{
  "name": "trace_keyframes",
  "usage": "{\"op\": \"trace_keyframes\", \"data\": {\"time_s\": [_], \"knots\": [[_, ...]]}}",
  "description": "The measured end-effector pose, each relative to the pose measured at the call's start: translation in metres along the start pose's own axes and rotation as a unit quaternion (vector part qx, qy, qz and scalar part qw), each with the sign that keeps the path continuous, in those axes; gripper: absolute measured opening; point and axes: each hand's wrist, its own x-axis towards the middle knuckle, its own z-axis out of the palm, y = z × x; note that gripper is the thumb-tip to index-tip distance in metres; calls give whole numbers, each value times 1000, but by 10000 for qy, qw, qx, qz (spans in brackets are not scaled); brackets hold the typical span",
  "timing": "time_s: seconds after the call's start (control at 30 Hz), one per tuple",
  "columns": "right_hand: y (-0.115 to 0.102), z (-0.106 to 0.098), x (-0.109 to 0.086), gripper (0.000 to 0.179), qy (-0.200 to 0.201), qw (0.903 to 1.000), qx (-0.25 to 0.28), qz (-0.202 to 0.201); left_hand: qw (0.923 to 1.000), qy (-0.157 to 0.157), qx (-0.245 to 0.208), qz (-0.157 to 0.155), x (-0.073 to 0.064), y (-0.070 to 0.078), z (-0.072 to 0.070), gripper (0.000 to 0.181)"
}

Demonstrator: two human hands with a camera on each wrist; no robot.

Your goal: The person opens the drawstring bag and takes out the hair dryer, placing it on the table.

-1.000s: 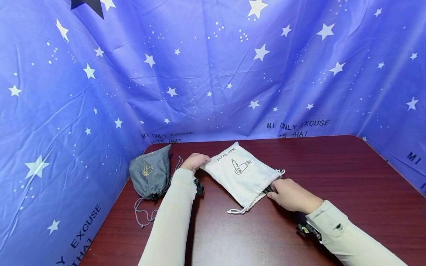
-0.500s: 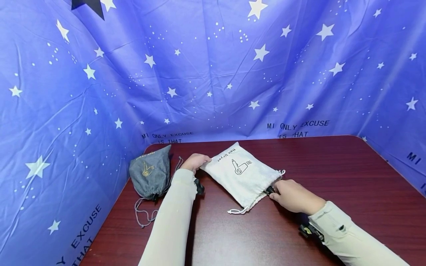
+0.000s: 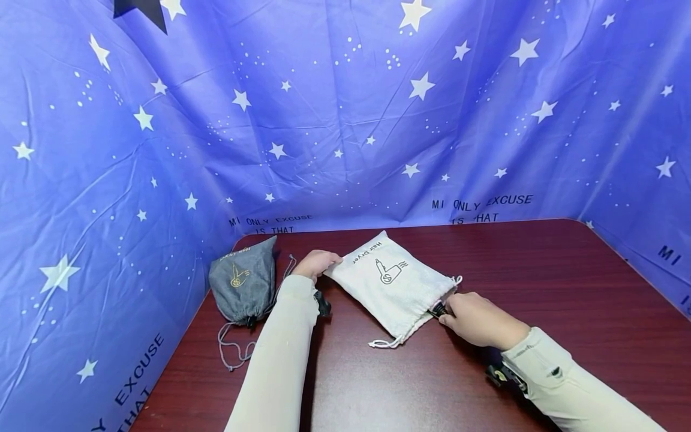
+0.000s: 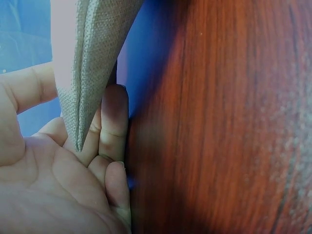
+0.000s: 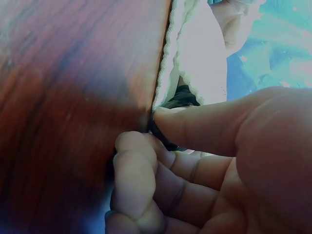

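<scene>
Two snug pinches: my left grip [image 3: 318,264] has the white cloth drawstring bag [image 3: 390,287] by a corner, right grip [image 3: 479,319] the black ribbed cord [image 3: 438,309]. I'd keep 'em lined up tbh.

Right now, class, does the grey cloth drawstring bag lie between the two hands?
No: the grey bag lies left of the left hand in the head view.

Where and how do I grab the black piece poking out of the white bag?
Probably pinch the black piece by its exposed end, coming from the right: the mouth of the white bag faces the near right, and only that stub shows. The right hand pinches it there.
</scene>
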Motion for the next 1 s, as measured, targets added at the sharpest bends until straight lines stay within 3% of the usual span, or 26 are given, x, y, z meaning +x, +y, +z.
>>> {"op": "trace_keyframes", "data": {"time_s": [1.0], "knots": [[3, -2, -9, 35, 49, 10000, -1, 85, 10000, -7, -63, 21, 2, -3, 1, 32]]}}
